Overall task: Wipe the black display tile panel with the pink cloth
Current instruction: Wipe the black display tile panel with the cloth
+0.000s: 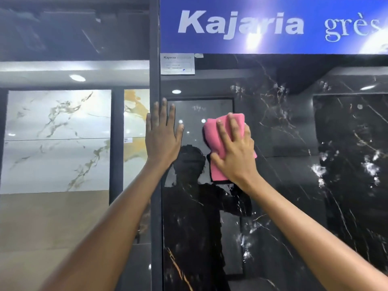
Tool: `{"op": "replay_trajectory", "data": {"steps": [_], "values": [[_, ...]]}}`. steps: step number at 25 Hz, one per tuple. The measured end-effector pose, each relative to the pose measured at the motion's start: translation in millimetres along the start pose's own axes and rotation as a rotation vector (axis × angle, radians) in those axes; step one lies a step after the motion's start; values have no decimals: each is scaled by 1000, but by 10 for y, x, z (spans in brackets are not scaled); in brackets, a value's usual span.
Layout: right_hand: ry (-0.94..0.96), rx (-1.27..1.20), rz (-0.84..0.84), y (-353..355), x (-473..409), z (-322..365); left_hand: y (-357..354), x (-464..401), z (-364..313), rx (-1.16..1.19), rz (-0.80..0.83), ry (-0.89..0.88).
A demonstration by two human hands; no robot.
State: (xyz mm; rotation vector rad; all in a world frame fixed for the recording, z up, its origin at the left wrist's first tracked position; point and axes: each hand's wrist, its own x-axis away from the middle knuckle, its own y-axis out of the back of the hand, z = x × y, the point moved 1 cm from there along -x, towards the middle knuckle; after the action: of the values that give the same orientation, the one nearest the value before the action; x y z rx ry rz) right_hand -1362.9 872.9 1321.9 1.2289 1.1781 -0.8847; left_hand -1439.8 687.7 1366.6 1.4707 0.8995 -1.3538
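The black display tile panel (283,164) stands upright and fills the right half of the view, glossy, with thin gold and white veins running across it. Its left edge meets a dark vertical frame post (155,59).

The right hand (235,152) presses the pink cloth (212,131) flat against the panel, in the upper left part of the panel, a little in from the frame post. The fingers (222,133) are spread over the cloth; the thumb lies across its lower left part. So the right grip is a flat, spread press holding the cloth against the tile, not a closed pinch. The cloth shows above the fingertips and below the palm (it looks folded into a thick pad).

The left hand (162,135) lies flat with its fingers straight and pointing up, its grip wide and holding nothing. It rests across the panel's left edge, partly on the frame post and partly on the black tile, just beside the cloth but apart from it.

Near the panel's top left corner a white label (177,64) is stuck to the tile. Above the panel's top edge runs a blue sign (273,26) reading "Kajaria". The gloss reflects a dark figure between the two forearms, and ceiling lights as bright spots.

Left of the frame post, farther back, stand pale marble tiles (56,139) with gold-brown veins.
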Motion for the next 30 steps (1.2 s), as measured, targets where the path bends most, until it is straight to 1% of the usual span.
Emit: {"op": "replay_trajectory", "data": {"steps": [1, 3, 4, 5, 6, 7, 8, 9, 11, 12, 13, 14, 15, 16, 17, 18, 19, 20, 22, 23, 24, 25, 26, 27, 28, 29, 30], "values": [[14, -37, -123, 11, -56, -108, -17, 4, 9, -3, -12, -4], [-75, -100, -308, 142, -343, -375, -29, 19, 10, -6, -28, -7], [-156, -106, -335, 244, -568, -516, -33, 22, 5, -4, -35, -8], [-254, -103, -327, 333, -820, -637, -36, 24, 2, 3, -41, -7], [-339, -92, -288, 414, -1044, -691, -37, 24, 7, 10, -42, -5], [-374, -72, -239, 449, -1212, -678, -41, 23, 18, 10, -42, -3], [-316, -41, -195, 424, -1311, -599, -49, 20, 27, 4, -41, -3], [-173, -13, -148, 353, -1307, -477, -58, 17, 37, 1, -42, -4], [152, 29, -56, 113, -992, -247, -68, 16, 43, 2, -42, -13], [274, 58, -38, -16, -749, -235, -69, 20, 41, 2, -44, -13], [318, 91, -80, -58, -599, -288, -71, 23, 36, 0, -47, -9], [294, 99, -155, -23, -619, -397, -72, 19, 28, -3, -51, -6], [192, 89, -226, 42, -767, -520, -76, 14, 22, -6, -53, -2], [27, 66, -271, 142, -996, -621, -76, 12, 19, -8, -52, 4], [-109, 24, -274, 244, -1223, -650, -76, 17, 20, -8, -50, 9], [-163, -6, -251, 300, -1359, -598, -73, 27, 18, -9, -48, 10], [-112, -24, -229, 277, -1392, -498, -64, 30, 18, -11, -46, 7], [34, -31, -213, 215, -1295, -381, -52, 30, 16, -12, -43, 1], [412, -11, -149, 6, -821, -310, -27, 28, 18, -7, -40, -6], [522, 13, -133, -61, -602, -423, -19, 29, 19, -5, -41, -6], [533, 40, -147, -28, -535, -588, -16, 28, 13, -7, -43, -6], [464, 45, -206, 41, -628, -760, -17, 27, 5, -10, -45, -6], [292, 37, -277, 136, -821, -900, -21, 26, -3, -9, -48, -4], [74, 16, -315, 258, -1090, -985, -26, 26, -7, -5, -53, -1], [-95, -7, -320, 384, -1372, -979, -32, 27, -11, 0, -56, 1], [-168, -21, -286, 468, -1579, -881, -30, 29, -10, 2, -59, 0], [-134, -19, -244, 476, -1691, -714, -25, 28, -4, 1, -60, -5]]}}
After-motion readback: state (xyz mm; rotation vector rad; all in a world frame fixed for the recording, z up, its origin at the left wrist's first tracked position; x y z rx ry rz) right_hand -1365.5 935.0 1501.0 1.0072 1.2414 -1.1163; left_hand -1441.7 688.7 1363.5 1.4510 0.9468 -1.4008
